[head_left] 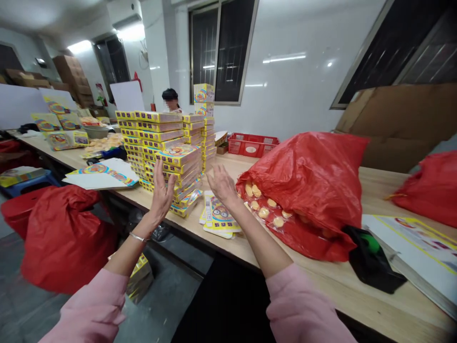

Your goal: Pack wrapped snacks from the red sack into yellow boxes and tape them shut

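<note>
My left hand [162, 197] is raised and open, holding nothing, just in front of a tall stack of yellow printed boxes [162, 143]. My right hand [223, 185] is also raised with its fingers apart and empty. It hangs above a flat yellow printed carton blank [218, 214] on the wooden table [228, 238]. To its right lies a large red plastic bag [303, 186], its mouth spilling round yellow pieces [264, 207] in clear wrappers.
A black holder with a green part [371, 255] and printed sheets [417, 252] lie at the right. A red crate [252, 145] stands behind. Red bags [64, 238] sit on the floor. A person [170, 100] stands beyond the stacks, and more boxes lie along the table's far left.
</note>
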Demonstrator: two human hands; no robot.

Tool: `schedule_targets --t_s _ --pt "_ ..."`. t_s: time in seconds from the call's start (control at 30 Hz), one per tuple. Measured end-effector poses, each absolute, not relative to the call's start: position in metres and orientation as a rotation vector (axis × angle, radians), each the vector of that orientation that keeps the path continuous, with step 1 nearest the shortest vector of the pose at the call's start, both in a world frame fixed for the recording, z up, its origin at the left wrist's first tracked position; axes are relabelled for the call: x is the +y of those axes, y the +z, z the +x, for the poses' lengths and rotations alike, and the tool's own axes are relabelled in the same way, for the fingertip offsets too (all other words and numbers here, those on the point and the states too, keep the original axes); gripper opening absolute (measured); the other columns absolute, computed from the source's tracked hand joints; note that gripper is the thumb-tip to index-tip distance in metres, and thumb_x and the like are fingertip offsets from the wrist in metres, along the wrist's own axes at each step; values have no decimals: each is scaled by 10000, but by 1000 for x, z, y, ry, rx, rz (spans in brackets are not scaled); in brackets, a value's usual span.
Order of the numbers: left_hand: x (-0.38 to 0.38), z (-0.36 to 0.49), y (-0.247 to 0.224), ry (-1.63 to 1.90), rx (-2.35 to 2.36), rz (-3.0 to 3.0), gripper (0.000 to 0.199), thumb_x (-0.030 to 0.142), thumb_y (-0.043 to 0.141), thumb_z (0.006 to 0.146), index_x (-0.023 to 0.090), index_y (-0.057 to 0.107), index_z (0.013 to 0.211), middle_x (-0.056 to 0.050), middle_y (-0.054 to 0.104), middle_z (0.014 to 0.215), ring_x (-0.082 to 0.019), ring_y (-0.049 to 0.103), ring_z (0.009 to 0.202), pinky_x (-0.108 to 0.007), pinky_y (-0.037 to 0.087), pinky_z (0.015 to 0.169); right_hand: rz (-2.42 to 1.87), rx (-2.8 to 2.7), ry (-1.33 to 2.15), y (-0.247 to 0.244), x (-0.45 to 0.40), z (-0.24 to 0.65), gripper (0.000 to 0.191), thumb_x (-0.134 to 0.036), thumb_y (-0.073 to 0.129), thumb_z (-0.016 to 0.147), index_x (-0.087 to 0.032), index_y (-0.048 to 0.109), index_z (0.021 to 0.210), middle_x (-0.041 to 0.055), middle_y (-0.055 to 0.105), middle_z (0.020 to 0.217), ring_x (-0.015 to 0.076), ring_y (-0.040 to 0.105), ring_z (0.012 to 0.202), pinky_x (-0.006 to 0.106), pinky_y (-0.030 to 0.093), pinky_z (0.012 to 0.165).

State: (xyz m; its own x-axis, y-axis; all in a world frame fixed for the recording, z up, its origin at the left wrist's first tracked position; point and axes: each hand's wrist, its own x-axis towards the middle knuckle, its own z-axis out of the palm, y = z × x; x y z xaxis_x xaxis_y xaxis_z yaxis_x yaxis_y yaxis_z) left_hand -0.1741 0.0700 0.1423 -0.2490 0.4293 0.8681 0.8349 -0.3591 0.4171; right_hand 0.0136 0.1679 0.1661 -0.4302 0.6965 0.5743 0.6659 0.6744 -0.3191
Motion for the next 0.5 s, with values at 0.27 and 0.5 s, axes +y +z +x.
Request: schedule_targets --t_s 0.27,0.5 --pt "37 -112 67 -1556 -1491 -1947 464 343 552 942 205 448 1372 -162 464 1448 -287 390 1399 -518 334 1148 -1717 -2236 168 69 163 94 453 -521 686 825 -84 690 943 216 679 1029 306 636 998 351 470 809" --pt "65 -84 33 -2102 -1907 -1969 501 430 614 879 204 495 1310 -151 532 1386 -280 502 1314 -500 406 1101 -1275 -1663 596 65 159 118 351 -491 675 799 -188 539 685 40 640 705 181 593 674 272 440 623"
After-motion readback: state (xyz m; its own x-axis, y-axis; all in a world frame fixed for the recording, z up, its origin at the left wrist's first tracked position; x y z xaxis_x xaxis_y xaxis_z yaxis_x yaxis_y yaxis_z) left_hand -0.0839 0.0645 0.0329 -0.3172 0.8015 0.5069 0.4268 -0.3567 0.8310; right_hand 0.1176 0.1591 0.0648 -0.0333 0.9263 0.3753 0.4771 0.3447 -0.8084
